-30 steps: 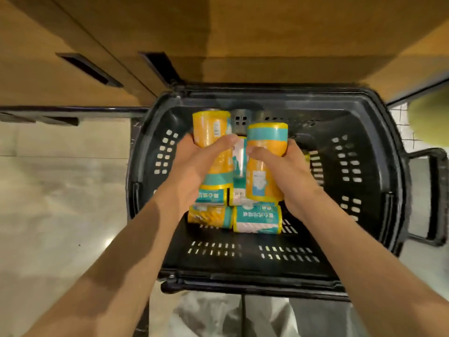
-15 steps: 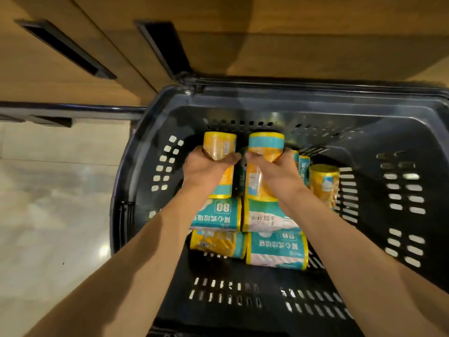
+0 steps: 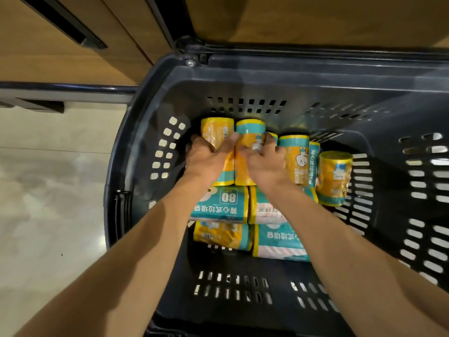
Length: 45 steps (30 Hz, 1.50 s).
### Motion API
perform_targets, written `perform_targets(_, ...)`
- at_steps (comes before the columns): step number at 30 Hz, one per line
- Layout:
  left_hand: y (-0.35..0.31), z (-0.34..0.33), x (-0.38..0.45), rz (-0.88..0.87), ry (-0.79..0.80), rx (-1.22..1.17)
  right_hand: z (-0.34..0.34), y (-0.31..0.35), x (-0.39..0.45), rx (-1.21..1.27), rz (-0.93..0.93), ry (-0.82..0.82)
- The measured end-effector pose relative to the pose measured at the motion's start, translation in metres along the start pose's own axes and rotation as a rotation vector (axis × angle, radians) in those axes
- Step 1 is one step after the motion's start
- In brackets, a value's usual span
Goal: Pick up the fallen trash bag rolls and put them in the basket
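My left hand (image 3: pixel 206 161) and right hand (image 3: pixel 264 164) each grip a roll (image 3: pixel 217 132) down in the basket (image 3: pixel 145 132). Best bet: seat them snug against the back row, then let go.

- Wooden cabinet (image 3: pixel 60 59) with dark recessed slots, upper background.
- Pale glossy floor (image 3: pixel 48 203), left, reflecting soft light.
- Dark rail (image 3: pixel 68 88) along cabinet base.

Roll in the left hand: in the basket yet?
In. The left hand holds its roll down inside the basket walls.

Rolls (image 3: pixel 220 206) lie in the basket (image 3: pixel 145 132), near its far wall.
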State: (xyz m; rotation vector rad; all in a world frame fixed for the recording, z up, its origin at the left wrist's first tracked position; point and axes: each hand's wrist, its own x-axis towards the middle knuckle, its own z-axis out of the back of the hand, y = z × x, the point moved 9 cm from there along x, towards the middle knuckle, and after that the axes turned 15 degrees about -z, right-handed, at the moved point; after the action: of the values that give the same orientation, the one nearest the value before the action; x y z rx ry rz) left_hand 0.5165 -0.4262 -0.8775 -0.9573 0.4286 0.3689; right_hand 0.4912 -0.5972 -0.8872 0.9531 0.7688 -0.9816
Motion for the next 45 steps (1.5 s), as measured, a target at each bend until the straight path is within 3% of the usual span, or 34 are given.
perform_targets(5,0.001,0.008,-0.005,0.003,0.079,0.030,0.000,0.004,-0.007,-0.055,0.049,-0.044)
perform_targets(19,-0.003,0.024,-0.015,0.105,0.082,0.133,0.025,0.003,-0.030,-0.113,0.126,-0.119)
perform_targets(22,-0.017,0.034,-0.027,0.020,0.066,0.181,0.040,0.013,-0.052,-0.213,0.207,-0.146)
perform_targets(26,-0.073,0.063,-0.058,-0.241,0.075,0.409,0.059,0.043,-0.094,-0.419,0.311,-0.164)
perform_targets(30,-0.147,0.099,-0.105,-0.460,0.131,0.721,0.077,0.087,-0.169,-0.687,0.474,-0.181)
perform_targets(34,-0.210,0.151,-0.171,-0.545,0.113,0.899,0.087,0.122,-0.261,-1.055,0.637,-0.174)
perform_targets(38,-0.267,0.228,-0.254,-0.494,0.045,0.966,0.101,0.157,-0.380,-1.242,0.822,-0.202)
perform_targets(45,-0.316,0.412,-0.439,-0.330,-0.229,0.956,0.085,0.193,-0.611,-1.290,1.147,-0.175)
